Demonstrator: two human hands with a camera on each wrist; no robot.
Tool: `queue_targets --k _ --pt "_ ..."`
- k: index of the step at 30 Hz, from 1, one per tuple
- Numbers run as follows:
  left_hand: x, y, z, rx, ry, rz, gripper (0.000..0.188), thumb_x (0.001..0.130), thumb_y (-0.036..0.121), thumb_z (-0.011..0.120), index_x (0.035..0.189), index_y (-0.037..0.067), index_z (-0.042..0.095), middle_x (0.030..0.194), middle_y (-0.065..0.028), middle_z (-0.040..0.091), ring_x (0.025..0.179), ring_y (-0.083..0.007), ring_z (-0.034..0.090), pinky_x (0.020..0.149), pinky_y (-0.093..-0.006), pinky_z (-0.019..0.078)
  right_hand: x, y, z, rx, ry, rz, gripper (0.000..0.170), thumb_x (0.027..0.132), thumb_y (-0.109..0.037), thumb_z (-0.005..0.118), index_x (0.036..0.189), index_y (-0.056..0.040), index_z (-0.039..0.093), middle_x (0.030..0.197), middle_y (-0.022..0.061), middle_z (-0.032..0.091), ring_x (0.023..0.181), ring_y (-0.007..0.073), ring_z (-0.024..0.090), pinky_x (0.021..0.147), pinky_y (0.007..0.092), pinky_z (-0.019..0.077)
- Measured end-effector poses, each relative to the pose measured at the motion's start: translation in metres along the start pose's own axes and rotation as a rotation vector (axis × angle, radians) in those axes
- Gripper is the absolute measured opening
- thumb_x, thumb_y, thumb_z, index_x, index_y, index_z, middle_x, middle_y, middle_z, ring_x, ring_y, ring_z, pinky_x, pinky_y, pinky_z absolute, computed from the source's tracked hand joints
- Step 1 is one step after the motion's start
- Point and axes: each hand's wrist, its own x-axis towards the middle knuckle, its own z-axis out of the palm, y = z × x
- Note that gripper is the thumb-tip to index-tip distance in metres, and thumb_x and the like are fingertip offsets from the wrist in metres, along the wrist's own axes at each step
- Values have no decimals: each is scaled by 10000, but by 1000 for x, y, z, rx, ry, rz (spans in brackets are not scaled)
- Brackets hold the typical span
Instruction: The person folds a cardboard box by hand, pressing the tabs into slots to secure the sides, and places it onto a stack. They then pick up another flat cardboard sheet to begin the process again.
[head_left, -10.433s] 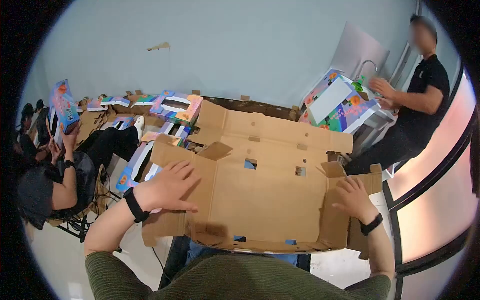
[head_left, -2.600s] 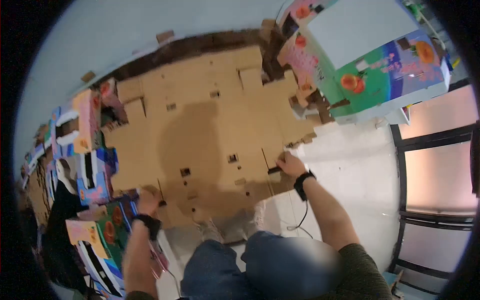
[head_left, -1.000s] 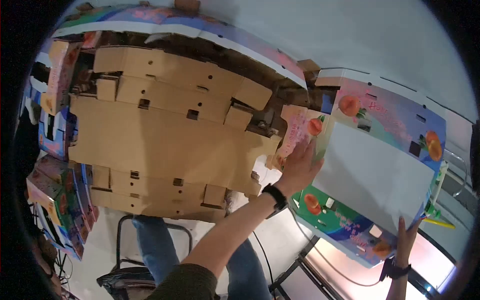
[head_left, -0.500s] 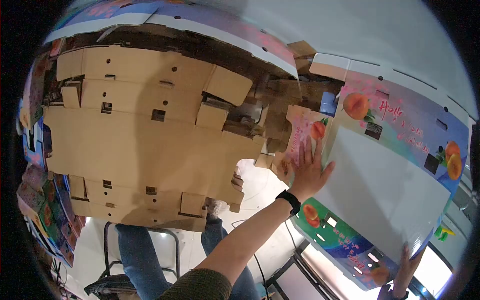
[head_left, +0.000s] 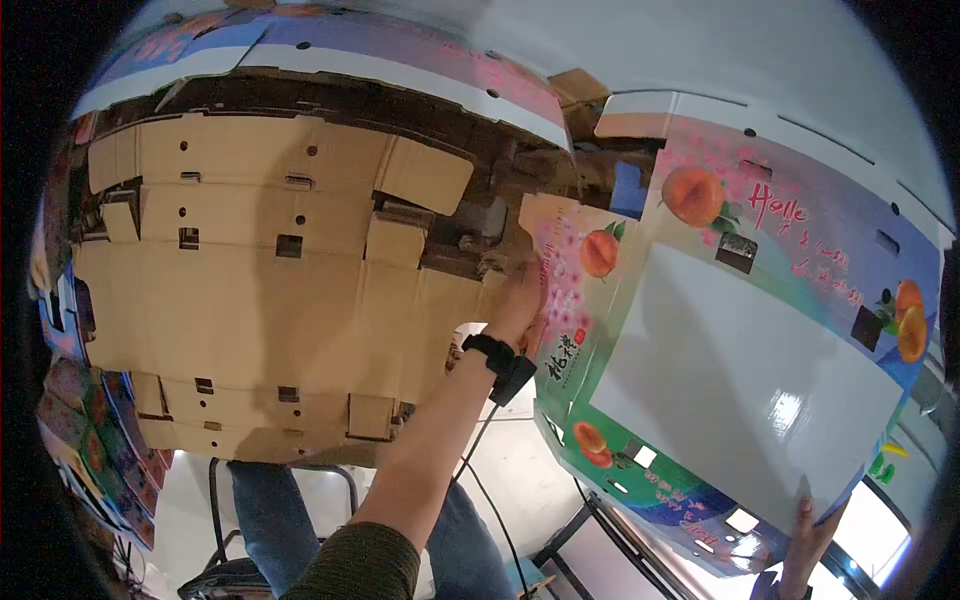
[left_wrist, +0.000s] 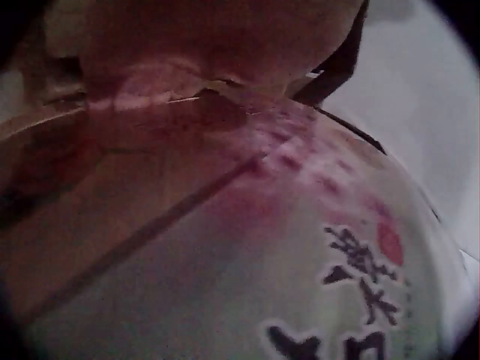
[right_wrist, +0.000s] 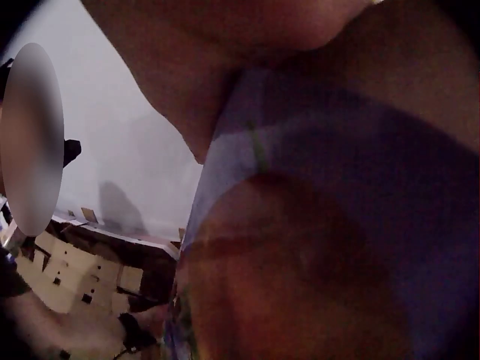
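Observation:
A flattened cardboard box printed with peaches and a white panel [head_left: 740,370] lies tilted on the right side of the head view. My left hand [head_left: 515,305] grips its left edge, fingers partly hidden behind the pink flap [head_left: 570,280]. At the lower right corner my right hand [head_left: 808,535] holds the edge, thumb on the white face and the other fingers out of sight behind. Close up in the left wrist view, the left hand [left_wrist: 217,45] meets the printed card [left_wrist: 225,262]. The right wrist view shows the right hand [right_wrist: 247,45] against a peach print [right_wrist: 292,262].
Plain brown flattened cardboard [head_left: 220,310] covers the left, atop a large open carton whose printed rim [head_left: 400,60] runs along the wall. More printed boxes [head_left: 90,430] stand at far left. Below are a black-framed chair [head_left: 350,490], a cable [head_left: 495,500] and the wearer's legs [head_left: 270,520].
My left hand has moved from lying flat on the pink flap to its left edge. The right hand remains at the lower right corner. The brown cardboard appears slightly further left in view.

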Motion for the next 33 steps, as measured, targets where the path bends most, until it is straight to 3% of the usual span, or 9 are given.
queue_targets --k 3,7,12,13,16,19,22,27,33 --pt "19 -43 -15 -196 -187 189 515 1095 430 376 1282 6 601 1245 -120 685 1107 -249 669 1059 -389 486 0 9 3 12 -1 -17 991 918 -566 700 1588 13 255 1538 262 397 1426 376 399 1167 499 330" --pt "-18 22 -38 -437 -438 -258 410 1072 396 472 1302 92 622 1205 -39 682 1029 -141 672 947 -343 557 1 14 13 80 -24 -42 1007 910 -590 692 1588 14 257 1540 258 392 1432 375 390 1166 499 330" --pt "1 21 -6 -35 -817 -169 354 1016 287 575 1282 67 654 1110 -49 703 922 -169 685 828 -311 568 11 30 24 125 -28 -101 1008 905 -594 684 1588 13 259 1546 249 381 1432 369 386 1169 492 327" --pt "-26 73 -1 76 -789 -219 338 999 252 600 1270 60 664 1093 -46 706 897 -173 682 804 -299 559 12 28 21 127 -27 -89 955 929 -531 689 1585 17 263 1545 239 383 1424 361 398 1175 483 318" --pt "22 22 33 2 -837 41 391 951 275 662 1269 48 667 1022 -63 735 899 -219 700 728 -349 552 2 5 15 158 -42 -1 896 952 -452 695 1585 16 268 1537 231 403 1416 345 410 1178 476 311" --pt "22 28 42 500 -385 471 410 937 299 635 1246 30 659 1014 -182 736 910 -337 713 745 -435 560 -1 14 11 65 36 -55 871 957 -405 708 1585 14 275 1529 219 425 1409 325 415 1177 468 310" --pt "10 33 43 698 -44 430 418 919 282 617 1239 14 651 1052 -264 713 912 -417 697 787 -467 559 0 6 8 74 3 -25 1005 896 -504 752 1583 34 254 1568 250 360 1438 362 372 1192 489 290" --pt "26 -27 86 -338 -437 16 523 1060 452 476 1393 60 572 1288 -149 671 1166 -217 638 979 -376 497 -2 5 12 58 57 -4 904 937 -450 720 1576 22 288 1544 227 405 1428 353 392 1192 476 288" --pt "-38 38 41 -251 -530 88 881 999 766 241 1614 139 318 1602 -142 389 1471 -263 375 1163 -414 373 0 5 13 52 16 -54 910 947 -508 684 1579 13 287 1542 223 410 1436 344 384 1193 480 283"
